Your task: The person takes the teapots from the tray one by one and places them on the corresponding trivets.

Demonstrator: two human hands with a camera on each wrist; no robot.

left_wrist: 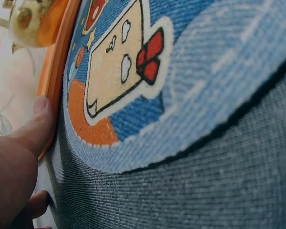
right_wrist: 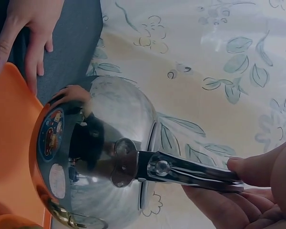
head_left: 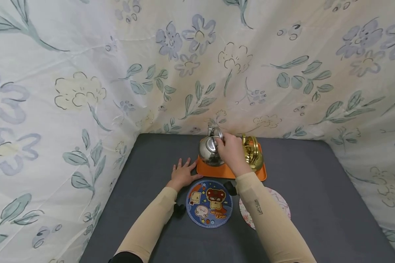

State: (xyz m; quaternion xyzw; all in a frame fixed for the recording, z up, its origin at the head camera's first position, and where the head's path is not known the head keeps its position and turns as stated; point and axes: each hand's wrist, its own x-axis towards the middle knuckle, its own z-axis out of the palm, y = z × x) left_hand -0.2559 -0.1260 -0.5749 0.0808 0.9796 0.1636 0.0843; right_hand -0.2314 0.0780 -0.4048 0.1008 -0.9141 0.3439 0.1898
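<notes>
By its handle (right_wrist: 195, 172) my right hand (head_left: 233, 151) grips a shiny silver kettle (head_left: 208, 155), the thumb on one side and fingers on the other in the right wrist view. The kettle overlaps the left part of an orange tray (head_left: 217, 172). On the tray's right part stands a gold kettle (head_left: 257, 159), partly hidden behind my right hand. My left hand (head_left: 181, 175) lies with fingers spread on the table at the tray's front left corner. Its thumb touches the tray edge in the left wrist view.
A blue round mat (head_left: 209, 204) with cartoon figures lies in front of the tray on the dark grey table (head_left: 316, 219). Right of it, a pink round mat (head_left: 281, 199) is partly covered by my right sleeve. Flowered cloth (head_left: 197, 73) hangs behind and beside the table.
</notes>
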